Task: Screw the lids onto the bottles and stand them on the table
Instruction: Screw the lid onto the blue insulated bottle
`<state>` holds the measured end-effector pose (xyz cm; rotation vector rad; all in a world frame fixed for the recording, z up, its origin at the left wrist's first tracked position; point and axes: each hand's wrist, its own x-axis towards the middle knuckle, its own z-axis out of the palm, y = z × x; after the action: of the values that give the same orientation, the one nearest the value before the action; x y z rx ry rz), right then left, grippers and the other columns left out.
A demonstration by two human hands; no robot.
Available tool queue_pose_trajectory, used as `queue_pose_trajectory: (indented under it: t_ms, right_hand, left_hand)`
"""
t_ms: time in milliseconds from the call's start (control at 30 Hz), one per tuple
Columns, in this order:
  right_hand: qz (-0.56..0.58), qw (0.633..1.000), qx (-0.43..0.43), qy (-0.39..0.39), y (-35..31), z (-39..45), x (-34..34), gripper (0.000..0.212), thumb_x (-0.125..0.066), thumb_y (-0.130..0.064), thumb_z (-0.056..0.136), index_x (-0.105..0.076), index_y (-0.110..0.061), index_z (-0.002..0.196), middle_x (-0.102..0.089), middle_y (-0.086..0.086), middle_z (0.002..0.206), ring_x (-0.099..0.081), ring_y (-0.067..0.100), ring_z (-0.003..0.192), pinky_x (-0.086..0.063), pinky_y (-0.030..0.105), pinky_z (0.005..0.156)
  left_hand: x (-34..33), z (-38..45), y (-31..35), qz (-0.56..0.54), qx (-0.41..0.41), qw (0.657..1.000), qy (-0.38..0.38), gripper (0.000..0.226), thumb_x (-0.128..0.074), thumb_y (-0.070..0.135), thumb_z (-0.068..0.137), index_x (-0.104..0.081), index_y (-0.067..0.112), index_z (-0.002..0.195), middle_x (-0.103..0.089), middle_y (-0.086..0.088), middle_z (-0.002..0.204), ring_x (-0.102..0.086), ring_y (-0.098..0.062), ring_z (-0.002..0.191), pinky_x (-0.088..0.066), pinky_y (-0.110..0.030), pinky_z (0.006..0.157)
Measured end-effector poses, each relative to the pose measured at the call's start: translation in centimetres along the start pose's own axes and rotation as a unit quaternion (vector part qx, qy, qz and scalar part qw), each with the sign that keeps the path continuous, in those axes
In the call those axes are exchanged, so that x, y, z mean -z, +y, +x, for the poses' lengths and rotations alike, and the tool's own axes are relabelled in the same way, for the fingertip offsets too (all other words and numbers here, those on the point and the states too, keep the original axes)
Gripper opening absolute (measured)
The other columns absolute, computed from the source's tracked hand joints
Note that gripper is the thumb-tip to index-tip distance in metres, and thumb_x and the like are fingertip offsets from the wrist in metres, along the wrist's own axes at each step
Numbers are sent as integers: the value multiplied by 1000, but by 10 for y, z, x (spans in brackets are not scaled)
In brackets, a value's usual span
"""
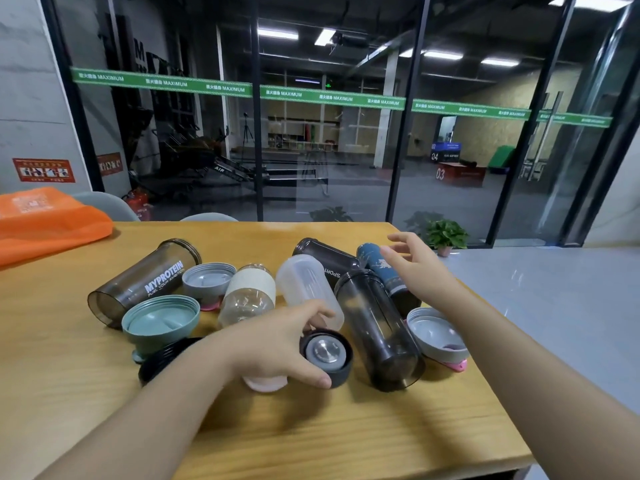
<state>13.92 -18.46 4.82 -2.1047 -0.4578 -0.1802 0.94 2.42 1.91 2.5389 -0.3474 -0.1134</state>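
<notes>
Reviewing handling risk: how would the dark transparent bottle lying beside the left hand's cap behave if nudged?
The dark bottle lies on its round side, so it would probably roll. It looks empty, likely light. Its smooth wall may be slippery.

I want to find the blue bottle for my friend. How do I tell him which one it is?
Look at the wooden table, at its far right edge near the small potted plant. The blue bottle lies there on its side under the open right hand; it is the only blue patterned one.

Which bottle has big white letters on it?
The brown see-through bottle lying at the far left. It says MYPROTEIN on its side; the others don't.
</notes>
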Motion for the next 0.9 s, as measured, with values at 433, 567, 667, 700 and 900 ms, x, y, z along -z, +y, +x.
queue_pose_trajectory:
  t_ms: [433,567,667,700,900]
  right_hand:
    - [-121,984,-130,-16,21,56,-11,64,-60,-35,91,-31,-13,144,-39,11,144,-48,26,118,-35,29,81]
    - [-186,960,-197,-72,25,73,-15,71,-61,-39,89,-31,-5,143,-46,14,139,-49,29,118,-40,33,86]
    - [-196,944,-237,-117,29,85,-19,60,-65,-41,84,-47,-2,127,-57,14,114,-55,27,96,-46,35,82]
    - [-199,940,-245,-129,30,86,-18,58,-66,-42,83,-51,-2,122,-58,12,107,-57,27,92,-48,35,79]
    - [-197,921,-289,-173,36,96,-21,42,-66,-39,82,-52,-5,103,-59,11,89,-62,29,88,-53,37,77]
  left_hand:
    - [14,63,-4,-277,18,897,345,72,-84,40,59,-39,37,116,-50,14,120,-52,-11,115,-44,-40,101]
    - [16,68,-10,-342,7,860,380,64,-83,33,57,-42,38,106,-59,7,115,-59,-9,104,-49,-36,95]
    - [16,65,-18,-378,14,842,386,64,-84,31,53,-43,36,101,-66,8,102,-64,-3,91,-53,-32,86]
    - [15,61,-19,-381,12,840,385,63,-87,26,56,-44,34,101,-66,7,100,-65,-1,88,-54,-28,82]
    - [9,55,-13,-402,-16,821,404,62,-83,30,46,-48,34,97,-66,9,96,-64,5,82,-50,-18,69]
